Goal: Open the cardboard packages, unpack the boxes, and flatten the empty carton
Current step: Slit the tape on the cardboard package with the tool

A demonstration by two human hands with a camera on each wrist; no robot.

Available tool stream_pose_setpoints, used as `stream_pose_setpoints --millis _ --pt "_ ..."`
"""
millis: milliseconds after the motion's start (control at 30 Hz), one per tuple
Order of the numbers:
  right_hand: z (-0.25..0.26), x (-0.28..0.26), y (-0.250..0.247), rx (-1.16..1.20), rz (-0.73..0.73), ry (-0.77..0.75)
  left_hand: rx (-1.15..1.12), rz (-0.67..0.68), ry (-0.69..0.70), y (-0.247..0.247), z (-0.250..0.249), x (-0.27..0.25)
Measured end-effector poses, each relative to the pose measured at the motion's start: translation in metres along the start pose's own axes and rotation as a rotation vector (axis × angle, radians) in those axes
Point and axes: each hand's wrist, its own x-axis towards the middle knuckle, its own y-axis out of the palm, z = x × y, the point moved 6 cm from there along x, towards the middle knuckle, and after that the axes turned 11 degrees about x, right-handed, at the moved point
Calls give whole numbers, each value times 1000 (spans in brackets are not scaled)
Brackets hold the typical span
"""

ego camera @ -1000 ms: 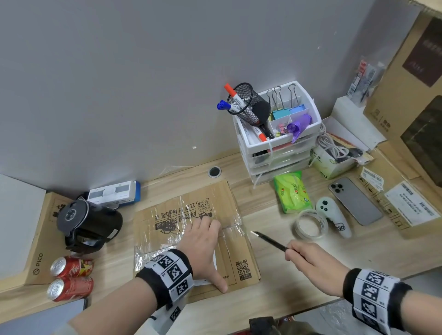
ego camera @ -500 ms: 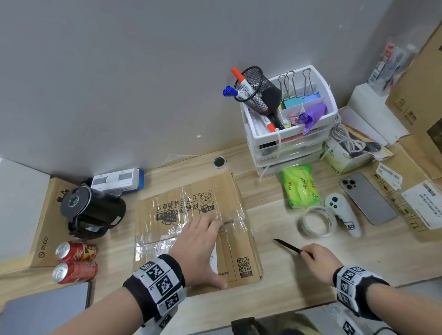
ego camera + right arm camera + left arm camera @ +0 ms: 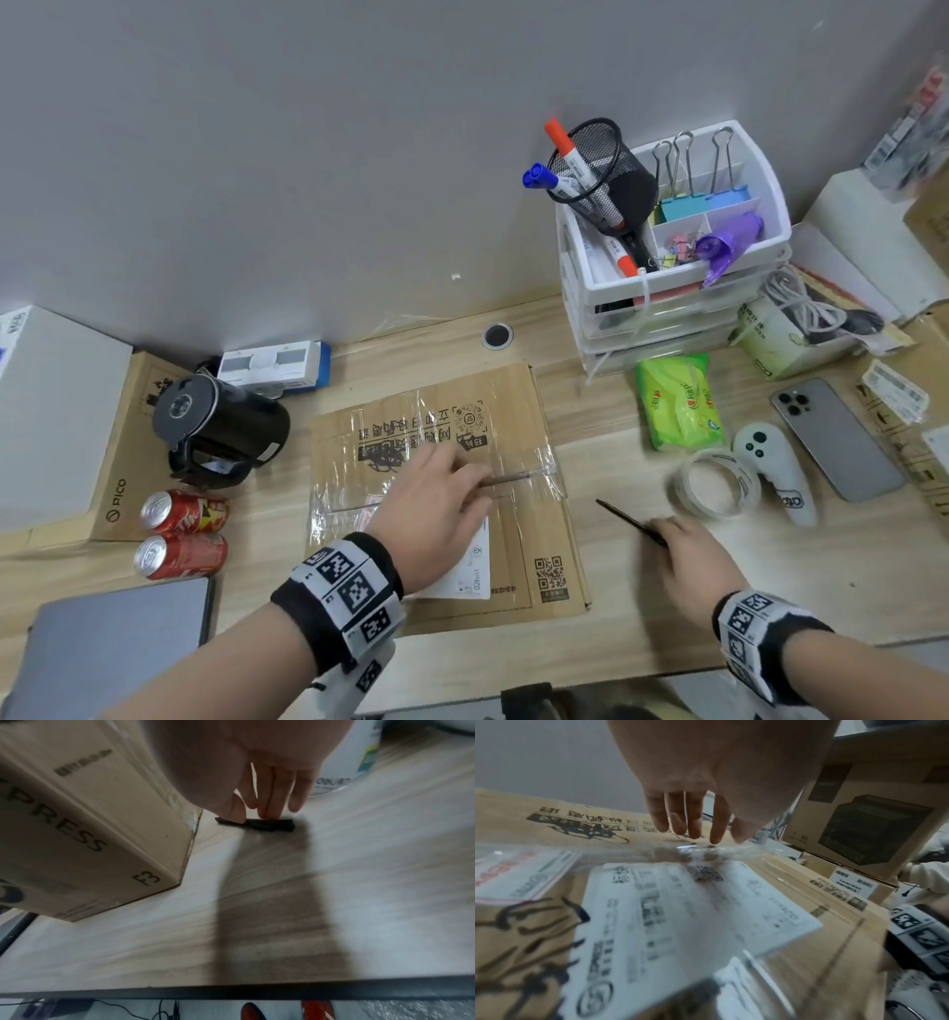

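A brown cardboard package (image 3: 518,411), sealed with clear tape and bearing a white shipping label (image 3: 680,912), stands in the middle of the wooden desk. My left hand (image 3: 436,503) rests flat on its top, straight fingers (image 3: 693,821) touching the taped centre seam. Right of the package (image 3: 77,821), my right hand (image 3: 662,532) is low on the desk. Its thumb and fingers (image 3: 267,809) pinch a thin black cutter (image 3: 257,823) that lies on the wood, tip (image 3: 616,511) pointing toward the package.
A black kettle (image 3: 221,426), two red cans (image 3: 182,534) and a grey laptop (image 3: 118,642) sit to the left. A white drawer organiser (image 3: 667,288), green wipes (image 3: 678,401), tape roll (image 3: 716,483), white controller (image 3: 775,473) and phone (image 3: 837,442) crowd the right. The desk edge (image 3: 231,990) is close.
My right hand has come down with the black cutter from mid-air to the desk surface right of the package. The left hand has stayed on the package top.
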Motion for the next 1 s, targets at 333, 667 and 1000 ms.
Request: stream_pose_setpoints --millis 333,667,1000 --pt "165 -33 -66 217 -6 -535 40 5 0 -5 26 27" --pt "217 -33 -61 -368 122 -443 110 137 -12 -4 53 42" --pt "256 -19 -56 -640 239 -360 304 132 -58 -9 51 51"
